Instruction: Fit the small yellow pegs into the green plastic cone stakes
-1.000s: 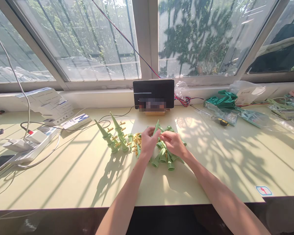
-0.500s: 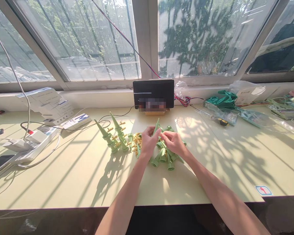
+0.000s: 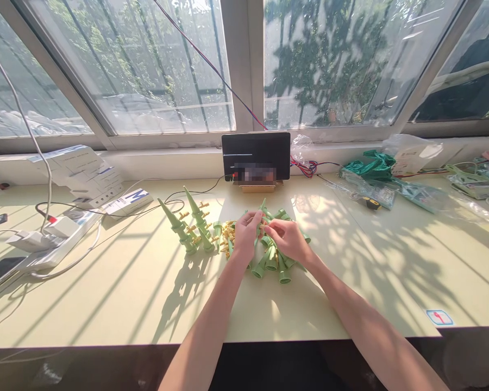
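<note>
Left grip pinches a green spike, while right grip, its hold unclear, sits slightly lower than before.

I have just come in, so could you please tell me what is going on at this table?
A person's left hand holds a green plastic spike, with the right hand close beside it; what that hand holds, if anything, is too small to tell. Loose green spikes lie around the right hand, and small yellow fittings lie beside the left hand. Further left, assembled spikes with yellow fittings stand on the table.
</note>
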The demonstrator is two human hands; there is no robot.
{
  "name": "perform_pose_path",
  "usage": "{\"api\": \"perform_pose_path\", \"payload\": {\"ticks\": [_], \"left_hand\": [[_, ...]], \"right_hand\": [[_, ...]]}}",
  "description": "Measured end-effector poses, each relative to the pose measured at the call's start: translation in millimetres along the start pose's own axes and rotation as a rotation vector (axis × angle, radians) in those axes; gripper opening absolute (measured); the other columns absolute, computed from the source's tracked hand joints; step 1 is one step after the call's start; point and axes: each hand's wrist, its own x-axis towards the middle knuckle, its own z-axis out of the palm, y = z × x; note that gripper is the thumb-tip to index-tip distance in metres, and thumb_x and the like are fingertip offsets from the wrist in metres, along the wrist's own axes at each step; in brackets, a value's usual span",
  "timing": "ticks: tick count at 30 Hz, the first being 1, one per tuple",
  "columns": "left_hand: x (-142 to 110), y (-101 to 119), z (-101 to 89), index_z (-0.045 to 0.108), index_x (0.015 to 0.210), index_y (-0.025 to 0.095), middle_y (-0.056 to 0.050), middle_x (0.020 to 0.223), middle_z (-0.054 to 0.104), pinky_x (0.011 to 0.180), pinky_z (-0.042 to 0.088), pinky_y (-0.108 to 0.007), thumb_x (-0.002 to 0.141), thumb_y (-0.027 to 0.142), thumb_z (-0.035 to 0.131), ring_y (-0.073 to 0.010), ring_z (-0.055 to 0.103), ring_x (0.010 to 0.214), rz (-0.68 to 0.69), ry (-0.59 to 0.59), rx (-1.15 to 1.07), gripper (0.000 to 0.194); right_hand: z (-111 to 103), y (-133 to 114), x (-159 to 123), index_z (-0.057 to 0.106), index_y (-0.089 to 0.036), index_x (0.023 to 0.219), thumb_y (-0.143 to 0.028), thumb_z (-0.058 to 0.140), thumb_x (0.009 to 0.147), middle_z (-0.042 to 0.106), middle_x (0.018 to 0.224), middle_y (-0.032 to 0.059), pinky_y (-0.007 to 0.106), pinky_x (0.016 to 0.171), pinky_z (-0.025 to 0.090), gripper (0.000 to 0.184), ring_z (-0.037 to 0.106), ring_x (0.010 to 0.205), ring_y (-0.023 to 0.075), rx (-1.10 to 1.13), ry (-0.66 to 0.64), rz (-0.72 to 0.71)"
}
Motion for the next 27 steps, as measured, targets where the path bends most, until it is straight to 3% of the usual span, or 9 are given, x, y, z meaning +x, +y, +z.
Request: {"api": "perform_pose_path", "payload": {"ticks": [7,16,22,27], "left_hand": [[0,0,-0.7,0.065,0.072,0.017,0.001,0.070,0.058,0.048,0.033,-0.023,0.064,0.045,0.084,-0.0071,0.047,0.054,-0.003,-0.012,-0.033,0.035],[2,-2,-3.6,0.069,0.076,0.017,-0.001,0.076,0.060,0.050,0.039,-0.023,0.063,0.041,0.084,-0.0081,0.050,0.058,-0.135,-0.006,-0.063,0.031],[6,-8,-8.3,0.071,0.078,0.016,-0.002,0.075,0.060,0.050,0.040,-0.019,0.068,0.040,0.082,-0.0086,0.053,0.062,-0.207,-0.101,-0.136,0.028],[2,-6,-6.9,0.069,0.076,0.016,-0.001,0.073,0.059,0.051,0.041,-0.019,0.070,0.038,0.081,-0.0081,0.052,0.061,-0.248,-0.158,-0.179,0.026]], "right_hand": [[2,2,-1,0.065,-0.017,0.075,-0.051,0.053,0.097,0.057,0.064,0.0004,0.026,0.053,0.031,0.042,0.039,0.056,0.0112,-0.024,-0.013,-0.014],[4,1,-1,0.061,-0.018,0.069,-0.050,0.053,0.096,0.050,0.060,-0.0016,0.026,0.053,0.031,0.042,0.035,0.055,0.0111,-0.057,0.026,-0.040],[12,5,-4,0.057,-0.020,0.072,-0.051,0.057,0.093,0.058,0.066,0.0013,0.027,0.056,0.039,0.037,0.045,0.058,0.0131,-0.079,0.098,-0.065],[17,1,-5,0.052,-0.022,0.070,-0.043,0.053,0.094,0.053,0.063,-0.0010,0.028,0.057,0.039,0.032,0.042,0.054,0.0122,-0.184,0.176,-0.105]]}}
